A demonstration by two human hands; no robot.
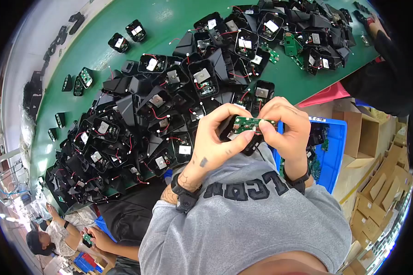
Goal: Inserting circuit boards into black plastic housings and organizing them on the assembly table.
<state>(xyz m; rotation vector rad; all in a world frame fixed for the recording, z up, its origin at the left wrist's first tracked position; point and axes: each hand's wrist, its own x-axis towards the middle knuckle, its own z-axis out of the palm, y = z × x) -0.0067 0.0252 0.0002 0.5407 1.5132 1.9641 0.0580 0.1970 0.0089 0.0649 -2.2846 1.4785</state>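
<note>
So lower left there's a co-worker's hand (95, 238) with a small green board. The green bench (94, 52) sweeps from left to upper right, loaded with a messy pile of black cases (128, 110), lots with red wires poking out. Just right of frame center, the left hand (215, 135) pinches a green circuit board (248, 122) over a black case (252, 147), and the right hand (287, 126) grips the board's other end, thumb on top. Then a blue bin (337, 151), and cardboard boxes (367, 137) far right.

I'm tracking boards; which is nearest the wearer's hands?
The circuit board held between left hand and right hand; others lie on the table or in the blue bin.
</note>
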